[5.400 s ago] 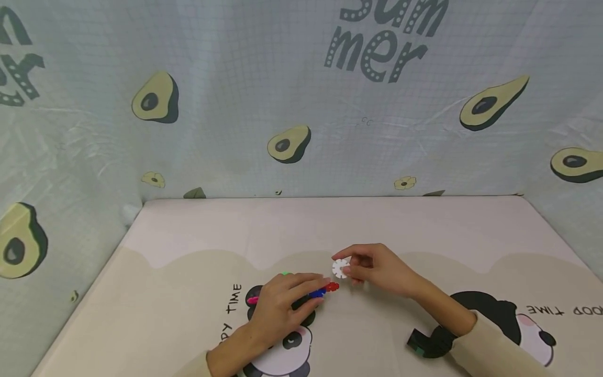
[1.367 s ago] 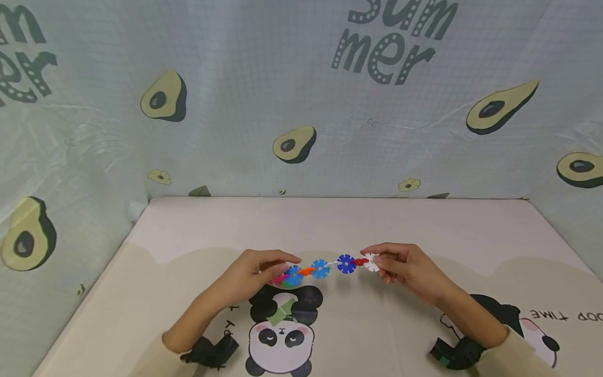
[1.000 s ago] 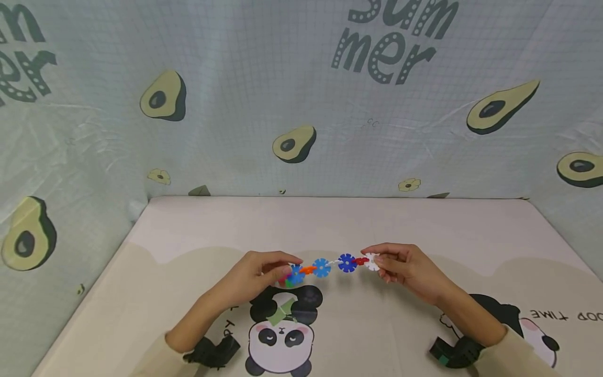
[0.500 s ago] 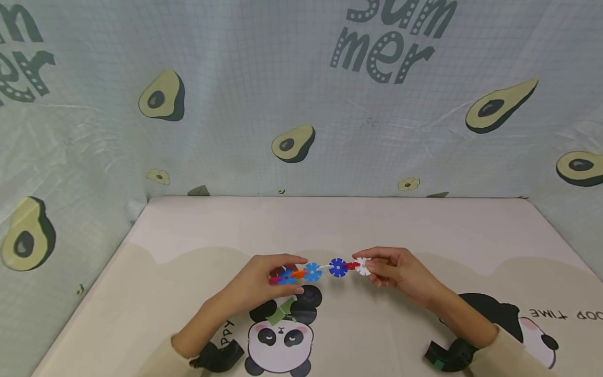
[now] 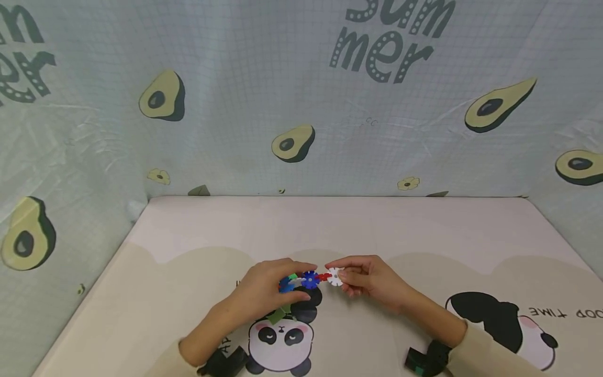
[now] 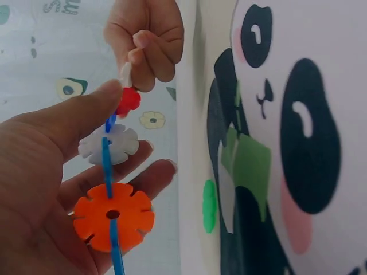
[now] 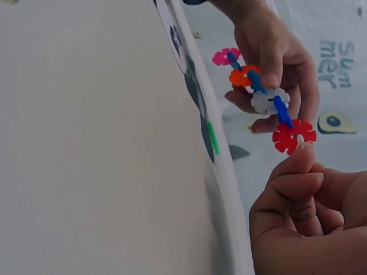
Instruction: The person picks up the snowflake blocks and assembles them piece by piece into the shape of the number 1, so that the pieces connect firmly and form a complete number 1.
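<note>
A chain of slotted snowflake discs [image 7: 269,102], in pink, orange, blue, white and red, stretches between both hands above the table. My right hand [image 5: 377,283] pinches the white disc [image 5: 335,276] at its right end, beside the red disc [image 7: 293,136]. Around the chain's middle is my left hand [image 5: 266,288], thumb and fingers bent but parted, with discs showing in the gap. In the left wrist view the orange disc [image 6: 113,217] stands in front of its palm. The chain's pink end is hidden by the left hand in the head view.
One green disc [image 6: 209,206] lies on the tabletop below the left hand. The cloth [image 5: 367,335] carries printed pandas. Avocado-printed curtains [image 5: 226,104] hang behind the table and at its sides. Black wrist devices [image 5: 426,358] sit at both cuffs.
The white disc, earlier apart in the right hand, is now joined beside the red one. Lately the left thumb has parted from the chain, and the right hand has brought the chain leftward.
</note>
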{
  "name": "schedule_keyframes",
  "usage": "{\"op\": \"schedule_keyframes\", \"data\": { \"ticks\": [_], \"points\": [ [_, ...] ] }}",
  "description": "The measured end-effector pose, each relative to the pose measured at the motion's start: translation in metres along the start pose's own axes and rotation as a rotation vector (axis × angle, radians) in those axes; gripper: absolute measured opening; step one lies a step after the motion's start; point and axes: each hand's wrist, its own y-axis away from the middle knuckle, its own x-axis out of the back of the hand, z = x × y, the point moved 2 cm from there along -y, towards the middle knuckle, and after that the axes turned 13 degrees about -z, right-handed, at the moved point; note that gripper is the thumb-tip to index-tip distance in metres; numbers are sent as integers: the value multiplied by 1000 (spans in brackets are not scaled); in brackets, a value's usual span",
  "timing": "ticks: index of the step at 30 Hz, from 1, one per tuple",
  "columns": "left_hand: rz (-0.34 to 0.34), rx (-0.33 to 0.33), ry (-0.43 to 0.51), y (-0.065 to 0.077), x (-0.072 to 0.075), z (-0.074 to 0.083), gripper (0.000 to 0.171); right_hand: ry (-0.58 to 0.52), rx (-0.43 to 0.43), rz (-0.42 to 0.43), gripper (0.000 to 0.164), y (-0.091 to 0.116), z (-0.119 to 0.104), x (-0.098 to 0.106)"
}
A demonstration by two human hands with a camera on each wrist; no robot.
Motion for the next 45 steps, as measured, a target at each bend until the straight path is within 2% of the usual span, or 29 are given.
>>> {"op": "schedule_keyframes", "data": {
  "ticks": [6,10,16,22,25,29,35,39,45],
  "points": [
    [33,-68,26,5,-3,-6,41,11,1,-9,35,-13,1,-11],
    [40,-91,42,6,-3,-9,38,0,-1,-3,34,-19,3,-14],
    [54,-68,36,9,2,-13,36,-16,-8,0,36,-26,2,-16],
    [81,-28,39,18,8,-18,36,87,-15,-11,34,-34,-1,-15],
    [97,-19,52,22,11,-20,35,101,-19,-5,34,-39,-1,-15],
    [92,15,59,28,15,-23,34,197,-30,12,28,-48,0,-16],
    [107,80,62,40,19,-28,31,473,-17,68,17,-64,1,-22],
    [121,80,51,45,21,-30,31,599,2,109,20,-74,1,-28],
    [131,71,59,49,24,-30,32,708,29,116,30,-84,1,-37]
  ]
}}
